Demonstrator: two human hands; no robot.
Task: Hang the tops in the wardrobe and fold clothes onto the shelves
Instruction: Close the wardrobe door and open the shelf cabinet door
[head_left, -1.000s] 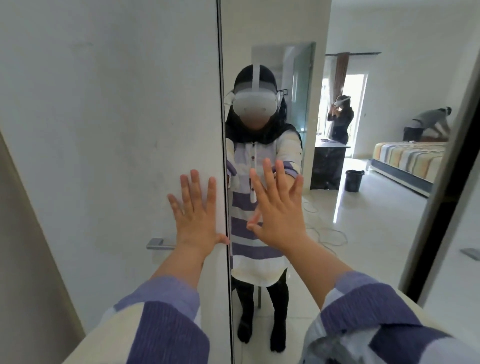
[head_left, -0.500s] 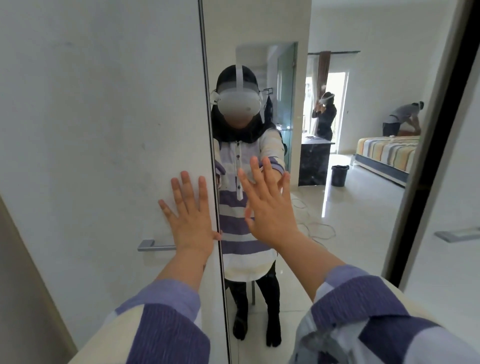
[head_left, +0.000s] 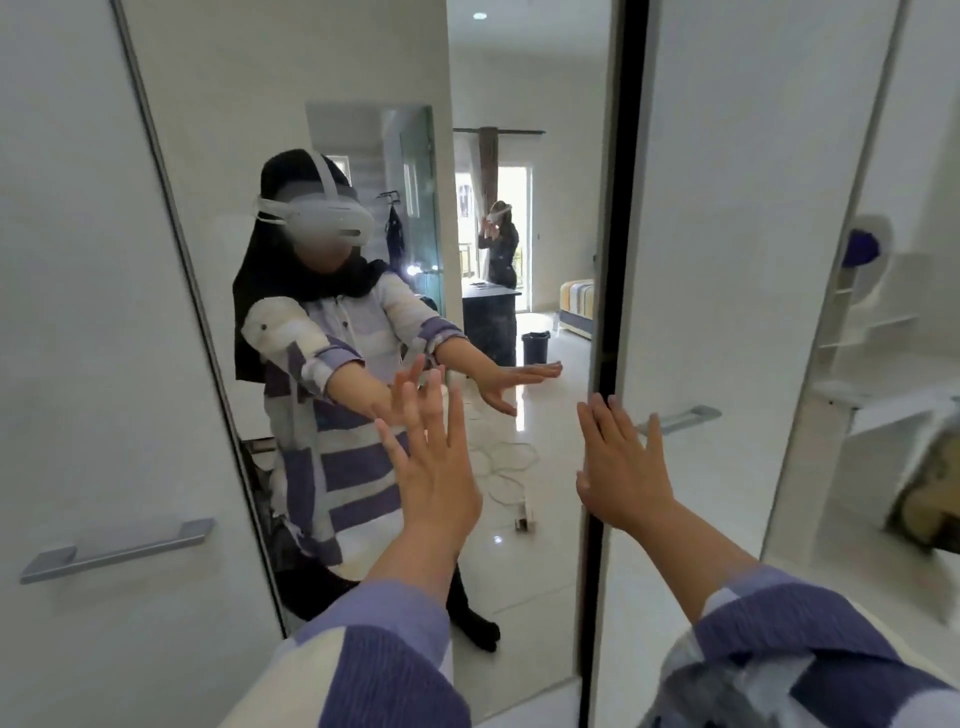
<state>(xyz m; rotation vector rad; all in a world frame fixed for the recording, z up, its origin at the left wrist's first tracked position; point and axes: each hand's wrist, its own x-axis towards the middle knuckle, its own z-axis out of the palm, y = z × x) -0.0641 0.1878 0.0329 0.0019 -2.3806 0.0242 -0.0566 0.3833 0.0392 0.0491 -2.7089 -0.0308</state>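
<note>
I stand close to the wardrobe. Its mirrored door (head_left: 519, 130) fills the middle of the view and reflects a person in a striped top. My left hand (head_left: 434, 467) is flat and spread against the mirror. My right hand (head_left: 621, 467) is flat with straight fingers on the left edge of the white door (head_left: 727, 234) to the right of the mirror. Neither hand holds anything. At the far right the wardrobe stands open, showing white shelves (head_left: 883, 395) and a blurred brownish garment (head_left: 930, 499).
A white door (head_left: 78, 312) with a metal bar handle (head_left: 117, 548) is on the left. The right white door has its own bar handle (head_left: 680, 418). The mirror reflects a tiled floor, a cable, a bin and a bed.
The view has swung right. My left hand moved from the left white door onto the mirror, and my right hand moved from the mirror to the right white door. Shelves have come into view.
</note>
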